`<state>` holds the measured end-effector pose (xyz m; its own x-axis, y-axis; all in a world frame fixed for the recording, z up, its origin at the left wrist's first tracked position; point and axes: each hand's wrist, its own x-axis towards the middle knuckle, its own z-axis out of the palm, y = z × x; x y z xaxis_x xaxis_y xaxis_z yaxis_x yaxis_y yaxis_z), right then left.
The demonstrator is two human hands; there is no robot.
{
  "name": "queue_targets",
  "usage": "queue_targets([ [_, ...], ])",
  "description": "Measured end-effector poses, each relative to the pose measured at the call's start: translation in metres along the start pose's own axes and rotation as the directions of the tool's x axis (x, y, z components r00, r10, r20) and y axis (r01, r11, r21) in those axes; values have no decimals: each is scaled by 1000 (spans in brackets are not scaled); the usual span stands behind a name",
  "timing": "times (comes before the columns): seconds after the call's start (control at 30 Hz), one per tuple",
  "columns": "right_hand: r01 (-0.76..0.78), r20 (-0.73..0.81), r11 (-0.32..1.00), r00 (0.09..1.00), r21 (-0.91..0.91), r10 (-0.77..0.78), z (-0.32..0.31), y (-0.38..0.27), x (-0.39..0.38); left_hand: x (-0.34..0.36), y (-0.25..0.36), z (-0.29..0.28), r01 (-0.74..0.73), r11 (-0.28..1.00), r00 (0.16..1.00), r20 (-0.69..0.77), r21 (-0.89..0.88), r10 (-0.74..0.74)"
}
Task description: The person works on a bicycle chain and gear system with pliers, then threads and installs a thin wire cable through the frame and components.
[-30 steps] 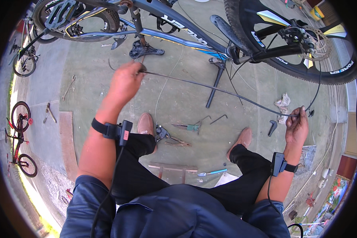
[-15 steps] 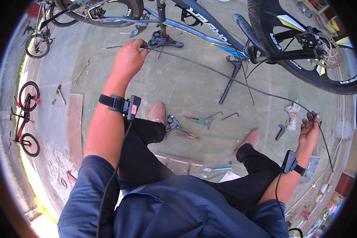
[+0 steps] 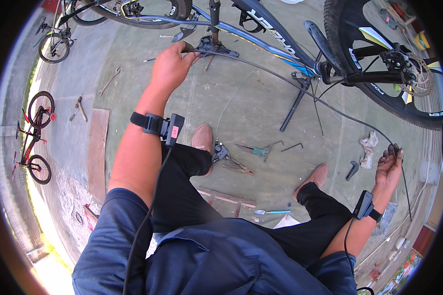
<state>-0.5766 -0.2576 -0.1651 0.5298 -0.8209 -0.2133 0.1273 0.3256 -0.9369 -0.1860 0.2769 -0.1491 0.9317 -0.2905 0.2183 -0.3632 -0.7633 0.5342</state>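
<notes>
A long thin black cable, like bicycle cable housing, stretches between my hands in a shallow curve. My left hand, at upper left, pinches it near one end; a short tail sticks out past the hand. Off to the right, the fingers of my right hand are curled around the cable, palm up, and its other end hangs down beyond them. Just past the cable lies a blue and black bicycle, which looks turned upside down, with its front wheel at upper right.
Between my shoes lie pliers, a green-handled tool and a hex key. A black grip-like piece and a white rag lie near my right hand. Left are a wrench and a red-black bicycle.
The view has shifted a little, so the bicycle and floor tools sit further right. Both hands keep hold of the cable, and its left tail shows shorter.
</notes>
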Motion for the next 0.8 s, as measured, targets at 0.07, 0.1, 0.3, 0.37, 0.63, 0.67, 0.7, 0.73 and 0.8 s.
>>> queue_targets([
  [0.07, -2, -11, 1000, 1000, 17, 2, 2, -1, 1, 2, 2, -1, 24, 999, 1000, -3, -28, -24],
  [0.1, -4, -16, 1000, 1000, 25, 4, 4, -1, 2, 3, 3, -1, 35, 999, 999, -5, -42, -35],
  [0.3, 4, 87, 994, 996, 112, -14, 0, -1, 9, 4, 11, 0, 113, 928, 993, 4, -354, -120],
  [0.37, -7, 97, 993, 995, 121, -5, 3, -2, 9, 5, 12, 1, 119, 909, 991, -12, -400, -136],
  [0.63, -30, 138, 987, 990, 158, 8, 7, 0, 12, 9, 8, 9, 81, 812, 993, -23, -579, -115],
  [0.67, -24, 140, 988, 990, 150, 3, 7, 0, 12, 9, 9, 10, 74, 789, 994, -23, -610, -111],
  [0.7, -19, 143, 990, 990, 141, -2, 6, 1, 12, 9, 9, 11, 67, 764, 994, -24, -641, -107],
  [0.73, -20, 148, 989, 989, 146, -2, 5, 1, 13, 9, 10, 12, 78, 738, 994, -8, -671, -112],
  [0.8, -22, 158, 988, 988, 156, -3, 5, 1, 13, 9, 12, 10, 99, 682, 993, 24, -725, -119],
])
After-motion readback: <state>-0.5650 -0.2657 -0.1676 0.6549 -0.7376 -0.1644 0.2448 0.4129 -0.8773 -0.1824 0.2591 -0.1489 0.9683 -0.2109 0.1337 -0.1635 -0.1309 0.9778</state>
